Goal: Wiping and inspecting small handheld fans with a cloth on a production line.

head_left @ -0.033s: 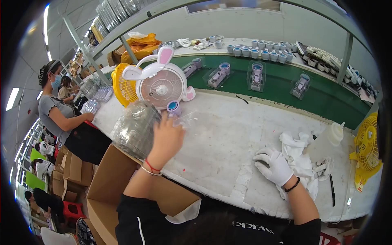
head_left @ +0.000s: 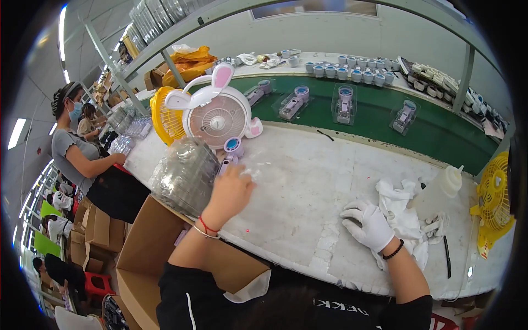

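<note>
My bare left hand (head_left: 234, 191) is over the left part of the white table, just below a purple-grey device with a round blue top (head_left: 233, 148). Its fingertips are blurred, and I cannot tell whether they touch the device or the clear plastic around it. A stack of clear plastic trays (head_left: 184, 173) stands left of this hand. In a white glove, my right hand (head_left: 369, 224) rests on the table with loosely bent fingers and a gap at the thumb, holding nothing visible. White cloths (head_left: 397, 206) lie beside and beneath its wrist.
A rabbit-shaped fan (head_left: 217, 118) stands behind the trays. Several similar devices in clear trays (head_left: 345, 104) lie on the green belt (head_left: 374, 110). At right are a squeeze bottle (head_left: 443, 190), a black pen (head_left: 447, 256) and a yellow fan (head_left: 494, 184). An open carton (head_left: 148, 236) sits below the table edge.
My left hand has drawn back slightly toward me and to the right, uncovering more of the purple-grey device. My right hand has stayed in place.
</note>
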{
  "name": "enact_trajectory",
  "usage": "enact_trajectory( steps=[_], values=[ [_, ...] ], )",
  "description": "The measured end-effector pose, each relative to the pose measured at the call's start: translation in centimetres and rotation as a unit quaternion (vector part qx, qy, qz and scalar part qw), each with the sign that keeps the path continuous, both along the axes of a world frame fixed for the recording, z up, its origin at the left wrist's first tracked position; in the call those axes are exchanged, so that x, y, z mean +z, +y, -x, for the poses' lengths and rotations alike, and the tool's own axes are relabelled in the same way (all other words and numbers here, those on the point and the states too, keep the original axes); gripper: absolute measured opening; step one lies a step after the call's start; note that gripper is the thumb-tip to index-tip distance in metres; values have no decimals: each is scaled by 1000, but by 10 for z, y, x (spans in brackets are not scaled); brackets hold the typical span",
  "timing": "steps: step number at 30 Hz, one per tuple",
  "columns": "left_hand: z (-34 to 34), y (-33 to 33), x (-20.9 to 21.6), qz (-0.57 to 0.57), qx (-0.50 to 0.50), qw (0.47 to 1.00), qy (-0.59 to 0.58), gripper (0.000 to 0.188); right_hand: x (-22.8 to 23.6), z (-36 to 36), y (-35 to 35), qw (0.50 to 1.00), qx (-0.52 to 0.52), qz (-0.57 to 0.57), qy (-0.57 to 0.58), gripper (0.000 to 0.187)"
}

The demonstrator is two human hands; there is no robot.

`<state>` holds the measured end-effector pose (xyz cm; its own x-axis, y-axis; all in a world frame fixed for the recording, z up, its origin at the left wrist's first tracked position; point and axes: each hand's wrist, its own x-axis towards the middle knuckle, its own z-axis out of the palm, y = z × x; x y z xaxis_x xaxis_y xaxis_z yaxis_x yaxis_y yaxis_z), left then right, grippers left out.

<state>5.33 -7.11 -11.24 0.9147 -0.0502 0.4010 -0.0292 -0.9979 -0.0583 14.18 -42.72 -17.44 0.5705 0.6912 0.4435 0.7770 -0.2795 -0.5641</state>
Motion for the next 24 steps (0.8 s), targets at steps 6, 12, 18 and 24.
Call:
enact_trajectory(
  steps=[6, 12, 18, 24],
  values=[
    [-32, 45, -14, 208, -40, 977, -39, 31, 4, 3, -1, 1000, -17, 17, 4, 14],
    [-65, 82, -35, 107, 177, 976, 74, 55, 4, 2, 1, 1000, -18, 14, -10, 12],
    [-80, 83, -17, 125, 203, 954, 181, 66, 9, 3, 3, 1000, -13, 10, -9, 12],
    [-68, 56, -12, 207, 60, 952, 217, 62, 4, 4, 1, 999, -21, 20, 12, 12]
  ],
)
